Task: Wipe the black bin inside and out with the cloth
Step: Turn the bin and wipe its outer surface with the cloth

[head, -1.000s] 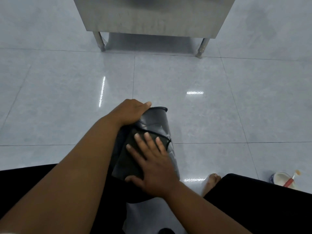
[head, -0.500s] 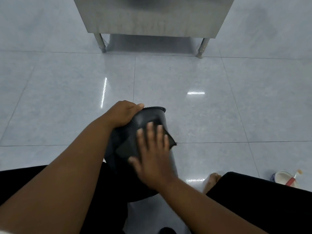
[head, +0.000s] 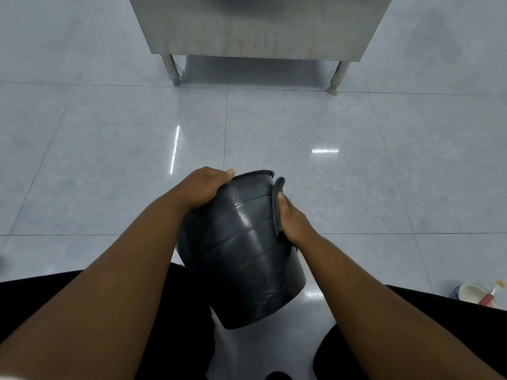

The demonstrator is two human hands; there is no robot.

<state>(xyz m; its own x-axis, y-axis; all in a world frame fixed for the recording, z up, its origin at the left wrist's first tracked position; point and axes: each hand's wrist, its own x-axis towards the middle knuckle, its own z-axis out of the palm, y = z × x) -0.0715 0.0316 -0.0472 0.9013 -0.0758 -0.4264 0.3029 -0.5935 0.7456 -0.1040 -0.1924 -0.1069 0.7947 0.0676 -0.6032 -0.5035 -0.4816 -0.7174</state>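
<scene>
Left hand (head: 204, 187) fingers clamped on black bin (head: 241, 250) rim. Right hand (head: 295, 219) fingers together, pressing cloth (head: 276, 198) on its right wall. Open tiled floor (head: 356, 187) all around.

This looks like a commercial kitchen or food-prep room. Well beyond the fingers (head: 227, 173) stands a stainless steel unit (head: 260, 26) on short metal legs (head: 170, 69), raised off a floor of large glossy pale tiles (head: 301, 127) that mirror overhead lights. Off to the right of the fingers, near the floor's edge, sits a small bowl (head: 472, 293).
</scene>
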